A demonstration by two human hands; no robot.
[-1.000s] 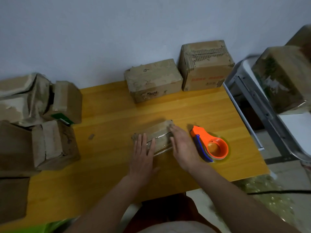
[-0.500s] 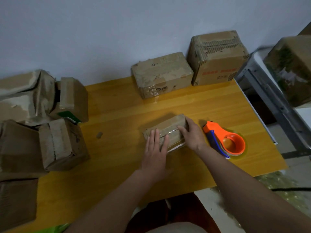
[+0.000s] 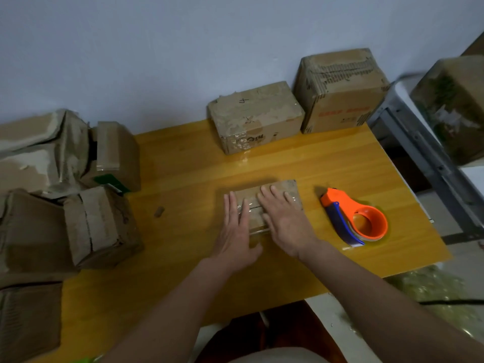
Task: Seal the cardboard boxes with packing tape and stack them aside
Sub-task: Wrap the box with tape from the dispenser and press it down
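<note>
A small flat cardboard box (image 3: 286, 188) lies in the middle of the yellow wooden table (image 3: 183, 163), with shiny clear tape across its top. My left hand (image 3: 237, 229) lies flat on the box's left part, fingers straight. My right hand (image 3: 284, 217) presses flat on the box's top, fingers straight and spread toward the far edge. An orange and blue tape dispenser (image 3: 356, 218) rests on the table to the right of the box, touched by neither hand.
Two taped boxes (image 3: 255, 116) (image 3: 340, 87) stand against the wall at the back. Several worn cardboard boxes (image 3: 99, 224) crowd the table's left side. A grey metal frame (image 3: 419, 158) and a wrapped box (image 3: 455, 106) stand right of the table. A small scrap (image 3: 158, 211) lies on the table.
My right hand has moved from the box's right end onto its top and now lies flat. The left hand stays flat on the box's left part.
</note>
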